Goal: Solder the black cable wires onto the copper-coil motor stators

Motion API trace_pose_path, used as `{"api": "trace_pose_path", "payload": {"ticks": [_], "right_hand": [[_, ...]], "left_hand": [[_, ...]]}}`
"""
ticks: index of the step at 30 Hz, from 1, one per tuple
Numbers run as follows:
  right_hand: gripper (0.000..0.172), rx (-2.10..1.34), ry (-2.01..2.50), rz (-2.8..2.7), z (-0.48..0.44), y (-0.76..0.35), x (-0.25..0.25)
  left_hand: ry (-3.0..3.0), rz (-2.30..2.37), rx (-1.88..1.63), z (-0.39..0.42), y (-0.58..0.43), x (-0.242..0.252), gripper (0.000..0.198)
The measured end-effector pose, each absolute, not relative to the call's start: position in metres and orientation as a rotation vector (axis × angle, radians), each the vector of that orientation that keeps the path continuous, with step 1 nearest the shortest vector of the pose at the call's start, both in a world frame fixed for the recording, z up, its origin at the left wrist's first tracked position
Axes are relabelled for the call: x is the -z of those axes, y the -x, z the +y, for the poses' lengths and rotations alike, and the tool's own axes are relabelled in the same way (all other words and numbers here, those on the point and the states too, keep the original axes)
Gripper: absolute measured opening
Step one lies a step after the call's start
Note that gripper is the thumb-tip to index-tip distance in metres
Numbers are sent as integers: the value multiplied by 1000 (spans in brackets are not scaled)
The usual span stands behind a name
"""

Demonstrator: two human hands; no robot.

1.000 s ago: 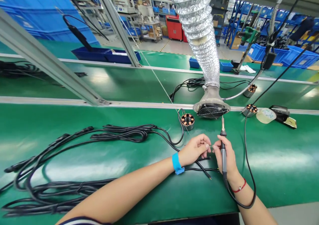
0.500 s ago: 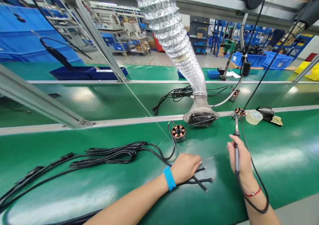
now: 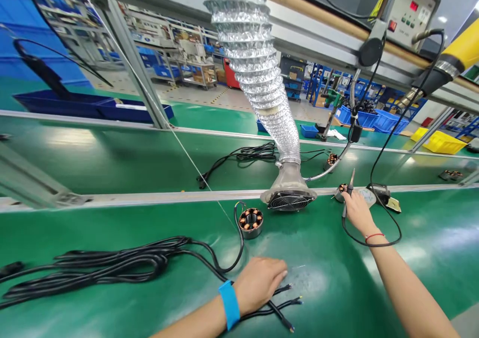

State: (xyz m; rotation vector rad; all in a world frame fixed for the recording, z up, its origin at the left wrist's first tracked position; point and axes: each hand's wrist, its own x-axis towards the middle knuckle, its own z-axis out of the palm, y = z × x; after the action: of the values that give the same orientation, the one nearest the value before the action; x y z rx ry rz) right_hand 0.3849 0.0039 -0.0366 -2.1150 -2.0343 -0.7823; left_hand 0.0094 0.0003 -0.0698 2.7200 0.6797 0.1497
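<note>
My right hand (image 3: 357,211) is closed around a soldering iron (image 3: 350,190), its tip pointing up and away, close to a small stator (image 3: 340,192) at the bench's back rail. Black cables (image 3: 286,303) with stripped ends lie under and beside my left hand (image 3: 262,280), which has its fingers closed. Thin solder wire (image 3: 194,167) slants down from the upper left to that hand, and a short end shows past the fingertips. Behind it stands a stator (image 3: 251,223) with copper coils, a black cable joined to its left side.
A fume extraction hood (image 3: 290,193) hangs on a silver duct (image 3: 258,68) between my hands. Looped black cable (image 3: 112,268) covers the left bench. A black iron stand (image 3: 380,193) and a pale round container (image 3: 367,196) are beyond my right hand. A yellow-handled tool (image 3: 445,63) hangs upper right.
My right hand has carried the soldering iron away toward the back rail, near the stand, and the iron now tilts differently. My left hand stays at the cable ends. The view has shifted.
</note>
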Motion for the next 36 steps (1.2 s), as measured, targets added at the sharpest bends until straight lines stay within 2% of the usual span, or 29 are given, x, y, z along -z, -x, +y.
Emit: {"api": "trace_pose_path", "payload": {"ticks": [6,12,15,17,20,23,25,28,32,36], "right_hand": [[36,774,2251,-2082,24,-393,37],[27,632,2258,-2165,15,-366,13],[16,449,2188,-2236,-11,-325,6],[18,301,2124,-2274,-34,-291,4],[20,71,1997,-2303,-66,-243,3],[17,-263,1764,-2076,-85,-214,3],[23,-330,1694,-1937,-91,-207,5],[41,-381,1670,-1907,-96,-211,10],[52,-667,1594,-2013,-100,-218,18],[56,-706,1550,-2013,-95,-215,32]], "left_hand": [[-2739,682,-165,1,-11,69,28],[-2608,647,-250,2,-11,72,31],[-2323,693,-451,2,-13,65,28],[-2037,792,-589,5,-14,57,24],[-1872,941,-605,14,-17,49,26],[-1821,975,-547,23,-16,43,37],[-1901,946,-437,26,-13,38,33],[-1943,852,-271,30,-6,28,19],[-1863,690,-110,37,4,20,19],[-1477,539,-149,34,-2,21,27]]}}
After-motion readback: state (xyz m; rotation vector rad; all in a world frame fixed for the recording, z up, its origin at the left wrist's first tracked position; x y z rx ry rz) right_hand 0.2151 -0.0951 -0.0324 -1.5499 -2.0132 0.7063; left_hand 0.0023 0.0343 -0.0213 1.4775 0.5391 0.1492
